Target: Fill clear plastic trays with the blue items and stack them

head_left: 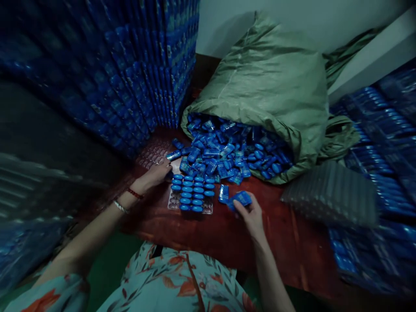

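The right hand (251,216) pinches 1 blue packet (239,199) just right of the clear tray (191,195) the left hand (157,173) steadies flat; a nudge could scatter its seated rows.

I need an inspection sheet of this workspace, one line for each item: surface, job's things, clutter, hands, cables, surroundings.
Surface: reddish-brown wooden table, glossy, partly covered.
Job's things: clear blister tray partly filled with rows of blue pieces; loose blue pieces spilling from the green sack; a few lie beside the tray.
Clutter: stack of empty clear trays on the right of the table.
Hands: left hand rests at the tray's upper left corner; right hand holds a blue piece next to the tray.
Cables: nothing seen.
Surroundings: tall stacks of filled blue trays on the left, more on the right; pale wall behind.
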The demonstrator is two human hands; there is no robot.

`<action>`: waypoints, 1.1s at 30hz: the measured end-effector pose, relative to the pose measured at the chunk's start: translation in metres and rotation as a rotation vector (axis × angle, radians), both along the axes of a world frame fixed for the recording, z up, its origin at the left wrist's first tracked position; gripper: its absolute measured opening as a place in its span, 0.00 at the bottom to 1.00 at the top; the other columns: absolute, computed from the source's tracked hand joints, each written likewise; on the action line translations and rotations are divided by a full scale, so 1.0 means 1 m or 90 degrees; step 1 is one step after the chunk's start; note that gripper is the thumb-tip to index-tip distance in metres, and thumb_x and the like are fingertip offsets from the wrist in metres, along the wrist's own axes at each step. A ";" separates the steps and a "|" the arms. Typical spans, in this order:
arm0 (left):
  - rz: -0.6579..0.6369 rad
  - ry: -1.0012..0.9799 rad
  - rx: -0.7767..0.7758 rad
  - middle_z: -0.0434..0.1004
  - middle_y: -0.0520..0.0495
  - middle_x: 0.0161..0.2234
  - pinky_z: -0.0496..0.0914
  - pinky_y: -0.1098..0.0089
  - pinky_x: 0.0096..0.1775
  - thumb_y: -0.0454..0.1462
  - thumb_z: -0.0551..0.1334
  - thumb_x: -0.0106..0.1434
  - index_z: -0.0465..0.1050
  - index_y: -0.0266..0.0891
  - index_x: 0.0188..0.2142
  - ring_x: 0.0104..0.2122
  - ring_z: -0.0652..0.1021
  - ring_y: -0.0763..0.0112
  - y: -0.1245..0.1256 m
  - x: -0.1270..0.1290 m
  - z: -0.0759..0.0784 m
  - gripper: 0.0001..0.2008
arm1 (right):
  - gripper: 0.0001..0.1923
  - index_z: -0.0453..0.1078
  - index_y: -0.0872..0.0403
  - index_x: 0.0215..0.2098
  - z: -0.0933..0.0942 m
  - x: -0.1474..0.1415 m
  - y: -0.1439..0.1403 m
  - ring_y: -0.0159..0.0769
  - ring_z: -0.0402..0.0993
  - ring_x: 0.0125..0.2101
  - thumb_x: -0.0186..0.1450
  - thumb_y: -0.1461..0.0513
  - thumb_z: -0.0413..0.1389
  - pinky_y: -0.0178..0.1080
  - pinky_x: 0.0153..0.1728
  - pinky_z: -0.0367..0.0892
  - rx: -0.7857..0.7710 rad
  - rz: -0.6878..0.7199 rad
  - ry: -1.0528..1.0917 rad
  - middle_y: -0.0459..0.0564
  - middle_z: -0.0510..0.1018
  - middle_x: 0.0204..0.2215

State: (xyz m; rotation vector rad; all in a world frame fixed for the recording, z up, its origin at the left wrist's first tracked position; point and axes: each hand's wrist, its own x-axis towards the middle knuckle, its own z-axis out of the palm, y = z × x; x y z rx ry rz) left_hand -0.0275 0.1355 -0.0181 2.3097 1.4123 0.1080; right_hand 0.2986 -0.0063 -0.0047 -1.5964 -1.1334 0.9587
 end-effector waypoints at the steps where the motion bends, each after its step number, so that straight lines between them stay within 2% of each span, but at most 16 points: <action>1: -0.023 0.041 -0.016 0.68 0.40 0.47 0.68 0.66 0.40 0.33 0.61 0.56 0.69 0.37 0.36 0.41 0.74 0.60 -0.001 0.001 0.003 0.07 | 0.19 0.65 0.52 0.41 -0.004 -0.007 -0.007 0.30 0.66 0.18 0.56 0.52 0.59 0.33 0.20 0.65 -0.026 0.016 -0.001 0.41 0.70 0.22; 3: -0.060 0.107 -0.039 0.70 0.41 0.44 0.68 0.68 0.37 0.33 0.58 0.59 0.68 0.38 0.40 0.36 0.76 0.62 -0.006 0.000 0.007 0.09 | 0.18 0.63 0.51 0.46 -0.012 -0.023 -0.013 0.32 0.69 0.20 0.60 0.53 0.56 0.34 0.22 0.67 -0.030 0.043 -0.045 0.42 0.72 0.24; 5: -0.065 0.130 -0.043 0.72 0.43 0.40 0.67 0.69 0.34 0.34 0.56 0.61 0.67 0.39 0.42 0.34 0.76 0.63 -0.014 -0.002 0.008 0.09 | 0.14 0.64 0.51 0.46 -0.018 -0.037 -0.012 0.35 0.73 0.28 0.64 0.56 0.51 0.38 0.31 0.71 0.026 0.072 -0.134 0.47 0.75 0.30; 8: -0.031 0.074 -0.035 0.73 0.44 0.38 0.66 0.70 0.32 0.37 0.57 0.61 0.67 0.41 0.40 0.33 0.76 0.63 -0.031 -0.012 0.009 0.07 | 0.13 0.66 0.50 0.47 -0.022 -0.046 -0.006 0.38 0.73 0.41 0.67 0.62 0.45 0.41 0.43 0.70 0.142 0.136 -0.263 0.52 0.74 0.40; 11: 0.091 -0.093 -0.003 0.73 0.48 0.32 0.66 0.71 0.31 0.42 0.56 0.62 0.66 0.40 0.36 0.31 0.75 0.67 -0.054 -0.022 0.011 0.08 | 0.16 0.66 0.50 0.49 -0.020 -0.040 -0.001 0.38 0.72 0.42 0.67 0.65 0.44 0.41 0.44 0.69 0.184 0.228 -0.388 0.53 0.73 0.42; 15: 0.352 -0.365 0.072 0.72 0.51 0.30 0.69 0.71 0.33 0.45 0.58 0.60 0.64 0.39 0.37 0.30 0.75 0.70 -0.089 -0.024 0.014 0.12 | 0.16 0.65 0.52 0.51 -0.019 -0.028 0.001 0.40 0.73 0.41 0.67 0.65 0.45 0.43 0.43 0.70 0.230 0.301 -0.476 0.54 0.75 0.40; 16: 0.391 -0.408 0.095 0.73 0.50 0.31 0.70 0.71 0.34 0.45 0.59 0.59 0.64 0.39 0.38 0.31 0.75 0.70 -0.098 -0.021 0.013 0.13 | 0.16 0.64 0.52 0.51 -0.020 -0.027 0.001 0.40 0.74 0.41 0.67 0.65 0.45 0.43 0.43 0.70 0.242 0.304 -0.468 0.55 0.75 0.40; 18: 0.407 -0.444 0.134 0.73 0.49 0.34 0.71 0.70 0.37 0.43 0.59 0.60 0.65 0.40 0.40 0.34 0.75 0.70 -0.113 -0.012 0.010 0.11 | 0.16 0.64 0.52 0.52 -0.024 -0.028 0.000 0.40 0.74 0.42 0.67 0.64 0.46 0.43 0.44 0.71 0.256 0.310 -0.447 0.55 0.75 0.42; 22: 0.287 -0.400 0.145 0.74 0.47 0.36 0.71 0.68 0.39 0.39 0.54 0.63 0.68 0.41 0.40 0.36 0.75 0.68 -0.129 0.005 -0.002 0.08 | 0.16 0.66 0.52 0.50 -0.028 -0.037 -0.003 0.40 0.73 0.43 0.67 0.64 0.44 0.41 0.42 0.71 0.253 0.336 -0.462 0.55 0.75 0.42; 26: 0.175 -0.319 0.146 0.71 0.45 0.40 0.71 0.69 0.39 0.33 0.51 0.64 0.69 0.42 0.45 0.37 0.74 0.69 -0.129 0.006 -0.011 0.12 | 0.15 0.68 0.52 0.45 -0.013 -0.043 0.000 0.37 0.72 0.35 0.65 0.68 0.44 0.37 0.35 0.69 0.205 0.377 -0.549 0.53 0.74 0.35; 28: 0.109 -0.267 0.152 0.70 0.45 0.39 0.70 0.71 0.37 0.30 0.48 0.64 0.68 0.41 0.47 0.36 0.73 0.70 -0.128 0.002 -0.009 0.16 | 0.14 0.68 0.52 0.42 -0.001 -0.044 0.004 0.36 0.70 0.31 0.64 0.69 0.44 0.35 0.32 0.66 0.184 0.428 -0.592 0.51 0.72 0.31; 31: -0.002 -0.163 0.175 0.70 0.44 0.35 0.69 0.71 0.35 0.28 0.47 0.65 0.67 0.39 0.49 0.34 0.71 0.69 -0.127 -0.004 0.002 0.17 | 0.12 0.67 0.51 0.37 0.013 -0.047 0.007 0.35 0.68 0.29 0.63 0.70 0.46 0.34 0.29 0.63 0.154 0.516 -0.621 0.49 0.71 0.31; 33: -0.058 -0.100 0.188 0.70 0.44 0.34 0.69 0.69 0.36 0.28 0.47 0.65 0.67 0.38 0.47 0.34 0.70 0.67 -0.128 -0.006 0.011 0.16 | 0.13 0.66 0.50 0.38 0.016 -0.051 0.005 0.35 0.69 0.30 0.62 0.71 0.46 0.34 0.29 0.63 0.131 0.527 -0.638 0.49 0.71 0.32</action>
